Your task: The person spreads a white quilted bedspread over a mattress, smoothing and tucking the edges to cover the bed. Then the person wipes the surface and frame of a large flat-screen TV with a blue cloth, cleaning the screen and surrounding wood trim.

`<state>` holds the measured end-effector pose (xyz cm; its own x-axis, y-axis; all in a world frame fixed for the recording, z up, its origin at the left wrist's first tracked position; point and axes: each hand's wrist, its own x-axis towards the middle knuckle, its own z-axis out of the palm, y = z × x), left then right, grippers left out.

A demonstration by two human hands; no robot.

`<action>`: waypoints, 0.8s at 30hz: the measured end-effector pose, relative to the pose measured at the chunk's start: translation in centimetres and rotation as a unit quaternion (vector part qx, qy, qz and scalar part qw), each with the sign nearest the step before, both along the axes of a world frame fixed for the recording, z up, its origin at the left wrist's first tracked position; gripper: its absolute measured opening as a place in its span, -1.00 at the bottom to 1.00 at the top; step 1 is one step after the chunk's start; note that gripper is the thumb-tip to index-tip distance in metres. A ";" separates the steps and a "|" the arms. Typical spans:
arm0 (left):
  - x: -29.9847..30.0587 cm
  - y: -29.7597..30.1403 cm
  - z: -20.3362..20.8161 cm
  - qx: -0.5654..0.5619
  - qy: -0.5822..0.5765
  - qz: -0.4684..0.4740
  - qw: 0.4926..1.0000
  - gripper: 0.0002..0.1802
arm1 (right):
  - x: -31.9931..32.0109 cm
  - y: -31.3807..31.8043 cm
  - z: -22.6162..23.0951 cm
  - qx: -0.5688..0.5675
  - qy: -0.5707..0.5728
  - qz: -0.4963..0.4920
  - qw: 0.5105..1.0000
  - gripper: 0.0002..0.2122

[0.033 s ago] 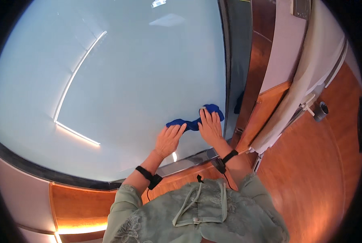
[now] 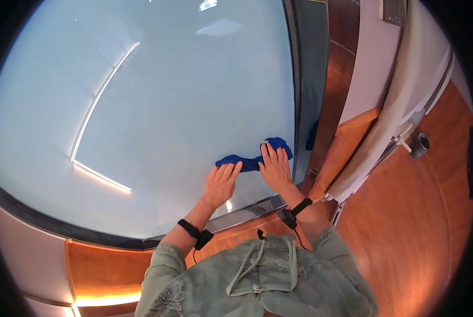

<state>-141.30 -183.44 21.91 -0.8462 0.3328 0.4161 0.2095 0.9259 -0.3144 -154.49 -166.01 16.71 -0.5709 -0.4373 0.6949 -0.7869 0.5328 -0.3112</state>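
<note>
Left side: your large, glossy pale blue-grey pane (image 2: 183, 105) fills this part of the view, its far edges cut off by the round rim of the picture; a bent white line of light (image 2: 101, 95) shows in it, and you cannot tell whether it is a reflection.
Left hand: your left hand (image 2: 220, 184) lies on the cloth's left end, fingers close together and nearly straight; you cannot tell whether they grip or only press, as the undersides are hidden.
Blue cloth: your deep-blue, soft, crumpled cloth (image 2: 249, 165) is on the pane, near its lower right corner.
Cloth axis: the long axis runs left to right, sloping up to the right; the left end tapers, and the right end bunches wider and points up and right, away from you.
Cloth, hidden parts: your fingers cover some of both ends, so its folds there are hard to make out.
Right hand: your right hand (image 2: 275, 168) lies over the bunched end, fingers stretched out and slightly parted; whether they pinch the fabric, you cannot tell.
Right side: beyond the black frame strip (image 2: 296, 79), a dark-blue patch (image 2: 312, 136) is too dim to identify.
</note>
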 end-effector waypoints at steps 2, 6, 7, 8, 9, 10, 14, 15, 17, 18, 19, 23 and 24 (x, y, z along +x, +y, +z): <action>-2.0 2.0 2.0 0.038 0.071 0.045 0.996 -0.29 | -0.9 0.1 1.4 -0.031 0.025 -0.021 0.999 -0.36; -6.3 5.3 11.0 0.080 0.176 0.094 0.977 -0.22 | -3.4 -0.6 14.0 -0.150 0.102 -0.017 0.983 -0.37; -6.9 5.4 12.4 0.078 0.218 0.086 0.969 -0.22 | -3.9 -1.1 15.4 -0.177 0.126 -0.009 0.976 -0.37; -7.3 5.5 12.9 0.065 0.228 0.092 0.967 -0.23 | -4.4 -1.5 16.4 -0.184 0.157 -0.016 0.970 -0.38; -7.5 5.4 13.2 0.054 0.237 0.099 0.965 -0.24 | -4.6 -1.8 16.1 -0.178 0.160 -0.011 0.971 -0.38; -7.5 5.0 13.4 0.037 0.246 0.109 0.963 -0.25 | -4.6 -2.4 15.5 -0.176 0.161 -0.003 0.971 -0.39; -3.8 2.5 5.9 -0.012 0.057 0.143 0.988 -0.30 | -2.1 -3.7 6.1 -0.025 0.109 0.049 0.993 -0.39; -2.1 1.7 3.0 -0.016 0.010 0.141 0.990 -0.31 | -1.0 -3.6 3.6 0.121 0.025 0.105 0.987 -0.42; 1.3 0.8 -1.1 0.000 -0.089 0.143 0.986 -0.36 | 0.1 -2.5 -1.3 0.264 -0.063 0.217 0.938 -0.49; 3.1 0.2 -2.6 0.004 -0.082 0.160 0.984 -0.35 | 0.1 -2.6 -3.0 0.255 -0.071 0.287 0.921 -0.53; 4.5 -0.4 -4.0 0.012 -0.072 0.175 0.982 -0.34 | -0.2 -3.2 -2.8 0.219 -0.008 0.313 0.924 -0.53; 3.8 -1.4 -1.4 0.058 0.008 0.301 0.952 -0.23 | 0.2 -6.8 3.1 0.111 0.239 0.311 0.913 -0.50; 2.9 -2.2 0.6 0.063 0.089 0.298 0.948 -0.19 | 0.2 -8.6 5.6 0.092 0.242 0.317 0.912 -0.54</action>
<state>-138.38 -185.60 22.54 -0.7808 -0.2451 0.5747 -0.4093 0.8956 -0.1742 -154.28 -174.65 22.32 0.1916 -0.7080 0.6797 -0.9766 -0.0685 0.2039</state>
